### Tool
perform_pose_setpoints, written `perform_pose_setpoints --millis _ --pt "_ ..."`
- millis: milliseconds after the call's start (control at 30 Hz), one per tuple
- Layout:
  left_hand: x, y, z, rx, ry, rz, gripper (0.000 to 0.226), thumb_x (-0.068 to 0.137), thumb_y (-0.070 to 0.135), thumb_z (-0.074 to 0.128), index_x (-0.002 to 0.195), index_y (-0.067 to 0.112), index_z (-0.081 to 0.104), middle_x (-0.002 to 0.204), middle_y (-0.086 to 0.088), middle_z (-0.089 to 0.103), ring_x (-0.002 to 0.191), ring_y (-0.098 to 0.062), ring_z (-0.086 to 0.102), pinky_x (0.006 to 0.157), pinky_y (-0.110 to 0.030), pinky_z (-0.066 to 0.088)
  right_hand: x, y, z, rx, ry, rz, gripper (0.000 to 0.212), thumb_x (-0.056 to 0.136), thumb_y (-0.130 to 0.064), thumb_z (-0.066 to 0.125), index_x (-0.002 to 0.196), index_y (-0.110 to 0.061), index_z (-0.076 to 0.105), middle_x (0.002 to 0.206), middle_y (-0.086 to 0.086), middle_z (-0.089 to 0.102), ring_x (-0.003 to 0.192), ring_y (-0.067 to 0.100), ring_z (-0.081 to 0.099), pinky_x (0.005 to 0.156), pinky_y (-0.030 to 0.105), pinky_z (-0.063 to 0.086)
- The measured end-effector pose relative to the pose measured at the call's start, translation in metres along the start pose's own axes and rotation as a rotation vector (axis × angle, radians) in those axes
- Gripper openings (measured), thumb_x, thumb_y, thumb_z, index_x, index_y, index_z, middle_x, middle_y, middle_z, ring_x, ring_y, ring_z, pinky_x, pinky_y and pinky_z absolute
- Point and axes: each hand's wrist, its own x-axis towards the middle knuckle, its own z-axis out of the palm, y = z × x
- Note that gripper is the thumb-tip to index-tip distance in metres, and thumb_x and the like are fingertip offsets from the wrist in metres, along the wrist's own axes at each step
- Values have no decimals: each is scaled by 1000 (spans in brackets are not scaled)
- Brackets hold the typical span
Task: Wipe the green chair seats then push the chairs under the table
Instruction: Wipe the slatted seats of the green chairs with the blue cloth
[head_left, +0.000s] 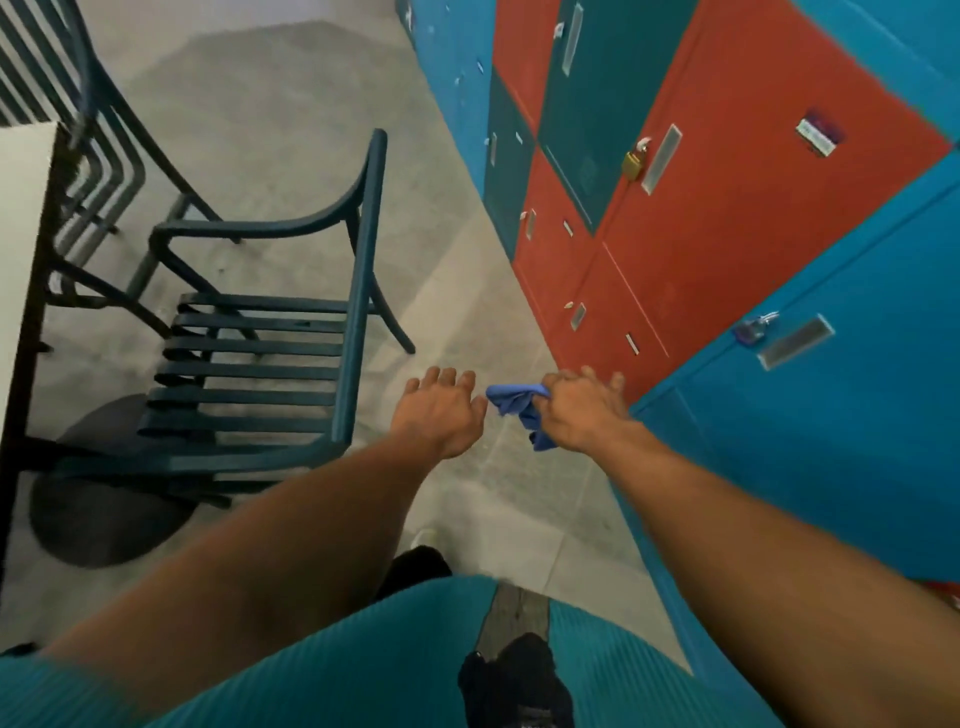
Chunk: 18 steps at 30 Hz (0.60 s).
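Observation:
A dark green slatted chair (249, 374) stands left of centre, its seat partly under the white table (21, 218) at the left edge. A second green chair (98, 130) stands farther back, by the table's far end. My right hand (582, 410) is shut on a blue cloth (514, 405), held in the air to the right of the near chair's backrest. My left hand (441, 410) hovers just left of the cloth with fingers apart, holding nothing, close to the backrest's top rail.
A wall of red, teal and blue lockers (701, 218) runs along the right, some with padlocks (634, 161). The table's round black base (104, 525) sits on the grey floor under the near chair. My legs and dark shoes show at the bottom.

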Motion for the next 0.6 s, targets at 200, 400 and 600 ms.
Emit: perform_pose_setpoints --millis 200,400,600 --pt "101 -3 -9 -31 -48 -65 50 97 44 24 134 15 42 136 -11 48 125 -30 40 101 -48 32 97 22 -32 -12 -75 -54 27 97 -37 35 109 -22 54 123 3 56 119 27 44 102 52 23" --pt "237 -24 -37 -99 -89 -161 49 97 43 25 133 15 43 134 -12 50 126 -31 40 101 -50 32 239 42 -88 -71 -111 -97 30 94 -38 37 115 -28 55 123 3 56 120 27 42 100 52 25" --pt "342 -53 -96 -160 -98 -324 54 97 46 23 139 15 37 140 -13 43 131 -33 34 105 -51 26 366 34 -164 -131 -112 -167 33 91 -38 40 121 -30 52 128 4 53 123 28 41 103 55 24"
